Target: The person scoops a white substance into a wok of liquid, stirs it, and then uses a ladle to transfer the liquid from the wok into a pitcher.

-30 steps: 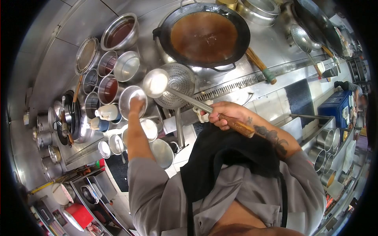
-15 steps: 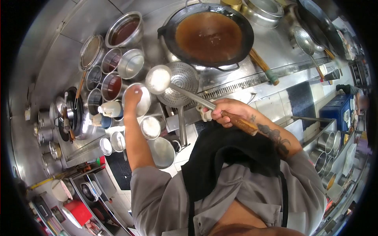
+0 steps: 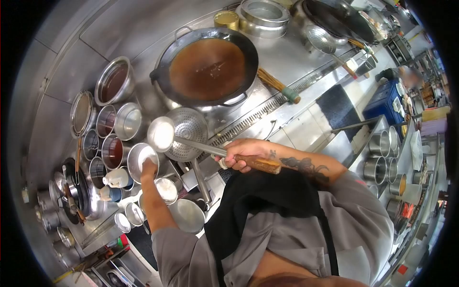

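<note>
My right hand [image 3: 239,155] grips a ladle [image 3: 201,146] by its wooden handle. The ladle's bowl [image 3: 161,134] holds a white substance and hangs over the perforated strainer [image 3: 188,135]. My left hand [image 3: 149,168] reaches down into a round metal pot [image 3: 136,155] with a pale inside; its fingertips are hidden there, so I cannot see what they touch. Just below that pot stands a container of white contents [image 3: 167,190]. Beyond the strainer a large black wok [image 3: 158,79] holds brown liquid [image 3: 208,69].
Metal pots of dark red-brown liquid [image 3: 112,151] stand at left, beside white-topped bottles [image 3: 116,178]. A bundle with a green band [image 3: 290,94] lies right of the wok. Another strainer [image 3: 321,39] rests farther right. A large metal pot [image 3: 186,216] sits near my left arm.
The view has turned, so the wok and pots appear lower and farther left. My left hand has gone deeper into the pale pot. The ladle stays in my right hand.
</note>
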The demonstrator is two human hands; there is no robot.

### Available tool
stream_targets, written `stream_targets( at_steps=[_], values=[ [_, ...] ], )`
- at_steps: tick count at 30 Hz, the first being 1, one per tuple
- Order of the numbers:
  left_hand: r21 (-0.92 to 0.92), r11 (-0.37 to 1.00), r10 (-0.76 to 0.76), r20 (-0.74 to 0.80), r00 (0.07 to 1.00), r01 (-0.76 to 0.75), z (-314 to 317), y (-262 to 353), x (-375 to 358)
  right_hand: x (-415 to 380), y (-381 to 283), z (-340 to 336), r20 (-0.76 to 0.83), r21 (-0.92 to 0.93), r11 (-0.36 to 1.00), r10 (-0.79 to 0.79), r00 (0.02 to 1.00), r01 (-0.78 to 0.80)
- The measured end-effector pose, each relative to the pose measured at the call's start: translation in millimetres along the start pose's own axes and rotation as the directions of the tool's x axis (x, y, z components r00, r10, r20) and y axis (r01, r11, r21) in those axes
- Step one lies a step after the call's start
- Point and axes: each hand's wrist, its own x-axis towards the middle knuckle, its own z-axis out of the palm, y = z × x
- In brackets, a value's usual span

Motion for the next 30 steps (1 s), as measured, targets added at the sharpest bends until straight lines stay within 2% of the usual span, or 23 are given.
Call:
stream_targets(
  at_steps=[3,6,11,12,13,14,15,16,17,18,19,20,22,25,28,30],
  values=[
    [0.102,0.994,0.045,-0.08,0.996,-0.037,14,-8,6,-1,-1,0,-0.004,-0.009,1.0,-0.009,1.0,0.009],
    [0.186,0.981,0.065,-0.089,0.994,-0.048,21,-13,13,0,1,-1,0.002,-0.006,1.0,-0.013,1.0,0.013],
    [0.365,0.924,0.114,0.01,0.993,-0.11,25,-21,26,0,-1,-1,0.024,0.002,1.0,-0.001,1.0,0.001],
    [0.332,0.939,0.087,0.026,0.996,-0.091,21,-21,29,-1,-2,2,-0.006,-0.01,1.0,0.006,1.0,-0.006],
    [0.259,0.965,0.039,0.043,0.998,-0.049,12,-16,26,-2,-3,2,0.011,-0.016,1.0,0.009,1.0,-0.009],
    [0.022,0.997,-0.073,0.035,0.997,0.072,-4,0,13,-2,-4,2,0.027,-0.02,1.0,0.01,1.0,-0.009],
    [-0.217,0.958,-0.184,0.026,0.983,0.185,-21,15,1,-4,-4,3,0.041,-0.021,1.0,0.009,0.999,-0.008],
    [-0.732,0.662,-0.287,-0.049,0.957,0.161,-25,15,0,-7,-6,8,0.001,-0.07,0.998,0.002,1.0,-0.002],
    [-0.838,0.538,-0.147,0.018,0.989,0.095,-39,7,0,-8,-8,8,0.005,-0.072,0.997,0.004,1.0,-0.004],
    [-0.947,0.314,-0.157,-0.126,0.979,-0.071,-53,33,-12,-8,-9,8,0.008,-0.069,0.998,0.015,1.0,-0.014],
    [-0.868,0.495,-0.042,-0.065,0.997,-0.036,-77,50,-17,-8,-8,7,0.012,-0.069,0.997,0.03,0.999,-0.029],
    [-0.887,0.453,0.086,-0.058,0.995,-0.091,-81,61,-19,-7,-7,6,0.019,-0.062,0.998,0.023,1.0,-0.022],
    [-0.677,0.704,0.26,-0.037,0.965,-0.216,-81,76,-6,-8,-6,9,0.013,-0.086,0.996,0.002,1.0,0.0],
    [-0.588,0.778,0.195,-0.11,0.975,-0.222,-76,100,1,-12,-8,12,0.011,-0.097,0.995,-0.002,1.0,0.003],
    [-0.548,0.798,0.167,-0.202,0.965,-0.253,-77,108,12,-13,-8,9,0.025,-0.069,0.998,0.002,1.0,0.0],
    [-0.572,0.78,0.164,-0.203,0.965,-0.253,-86,114,14,-16,-8,5,0.034,-0.027,1.0,0.004,0.999,-0.003]
  ],
)
